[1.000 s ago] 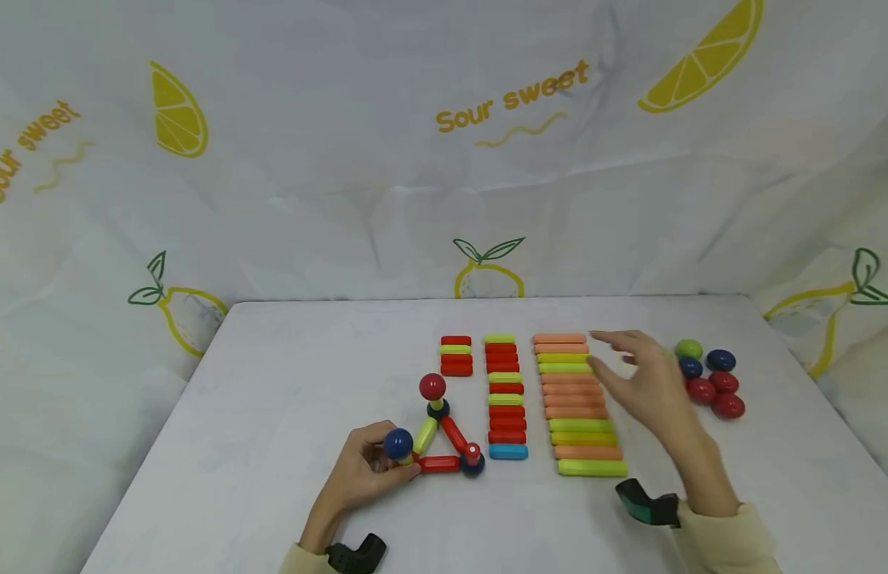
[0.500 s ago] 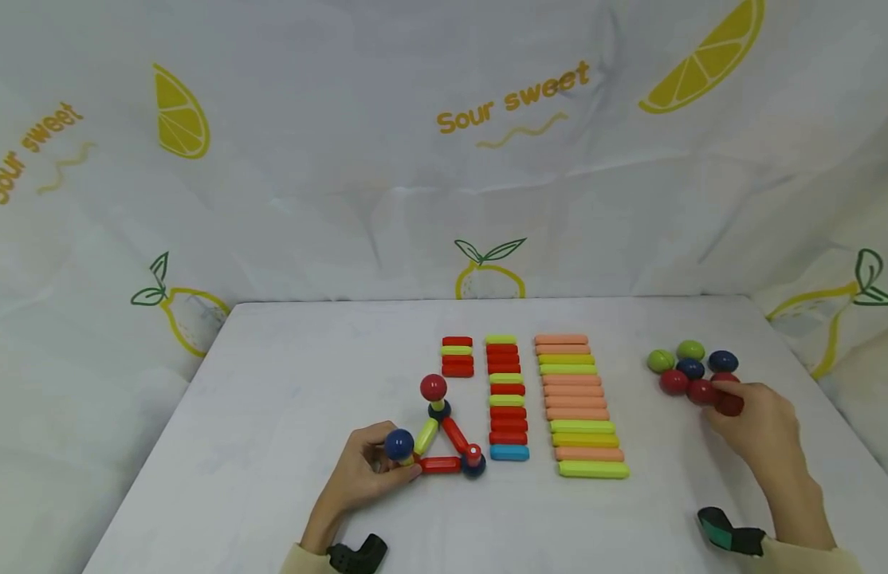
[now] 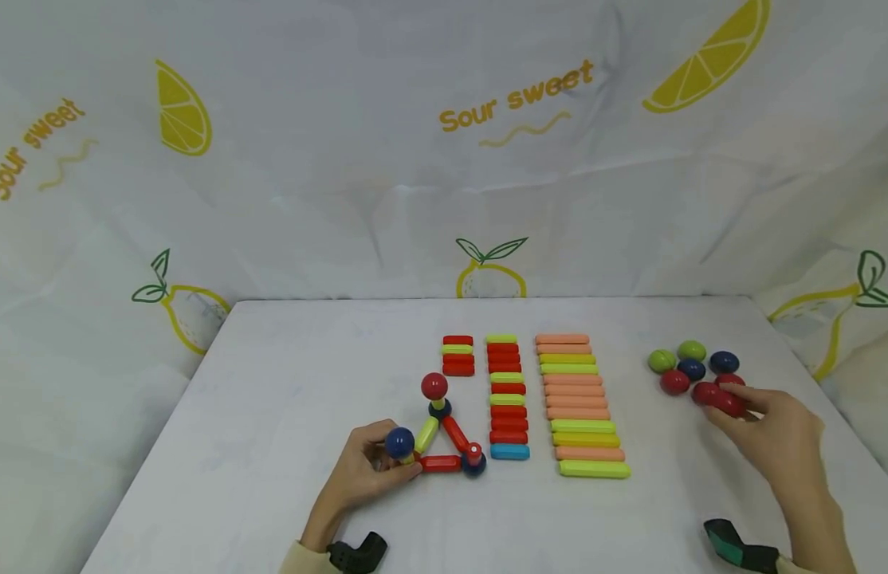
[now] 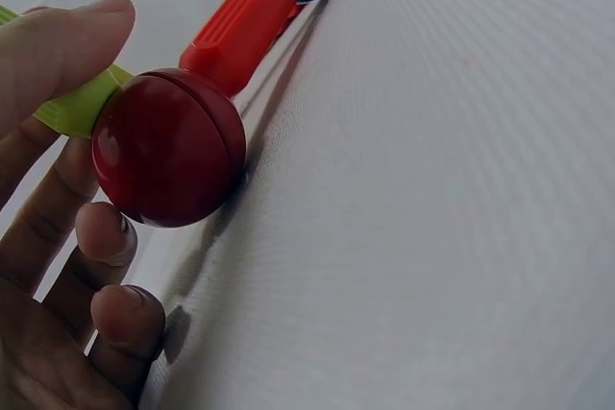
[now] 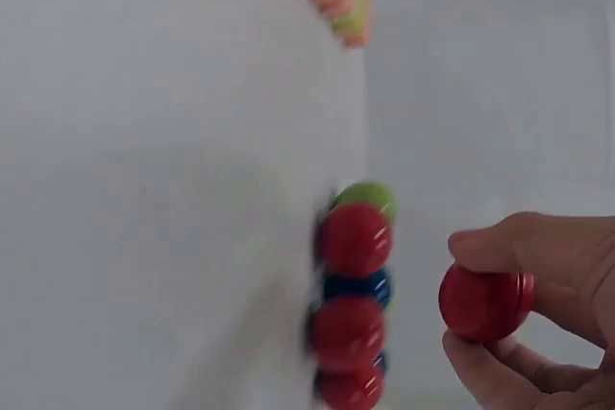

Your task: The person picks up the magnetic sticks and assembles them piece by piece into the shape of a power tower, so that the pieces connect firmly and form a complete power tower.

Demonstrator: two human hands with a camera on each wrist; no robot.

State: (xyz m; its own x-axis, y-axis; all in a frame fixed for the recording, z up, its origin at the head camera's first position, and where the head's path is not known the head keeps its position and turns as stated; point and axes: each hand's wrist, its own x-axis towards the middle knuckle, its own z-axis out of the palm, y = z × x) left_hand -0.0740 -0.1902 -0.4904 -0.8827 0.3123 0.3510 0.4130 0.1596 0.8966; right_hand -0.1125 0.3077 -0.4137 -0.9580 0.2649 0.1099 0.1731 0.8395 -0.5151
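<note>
Glossy red ball (image 5: 487, 304): at the right of the table, clamped between thumb and fingertips of the right hand (image 3: 777, 438). In the head view it overlaps a neighbouring red ball (image 3: 705, 392); whether the two touch cannot be told.

Triangular frame of rods and balls (image 3: 440, 464): left of centre, towards the near side. Left corner gripped by the left hand (image 3: 365, 478), thumb and fingers closed about a lime-green rod (image 4: 82, 106) set in a dark red ball (image 4: 168, 148); a shiny blue ball (image 3: 399, 442) raised above that corner. Far corner: a dark blue ball (image 3: 440, 410) with a bright red ball (image 3: 434, 386) above. Right corner: a navy ball (image 3: 473, 465) bearing a short upright red rod (image 3: 474, 451).

Loose balls, in a close cluster beside the right hand: two lime-green balls (image 3: 662, 360), two deep blue balls (image 3: 724, 363), two further red balls (image 3: 674, 382).

Loose rods, three columns: a short column of red and lime-green rods (image 3: 458, 359); a middle column, mostly red, one blue rod (image 3: 509, 452) nearest; a right column of longer salmon, yellow and lime-green rods (image 3: 576, 402).

White-covered table (image 3: 293, 367). Behind: white cloth backdrop (image 3: 329, 223) printed with lemons and yellow wedges; orange-yellow lettering (image 3: 516, 97), legible twice, "Sour sweet".

Wrist-worn: black device (image 3: 358, 552), left; black-and-green device (image 3: 741, 547), right.
</note>
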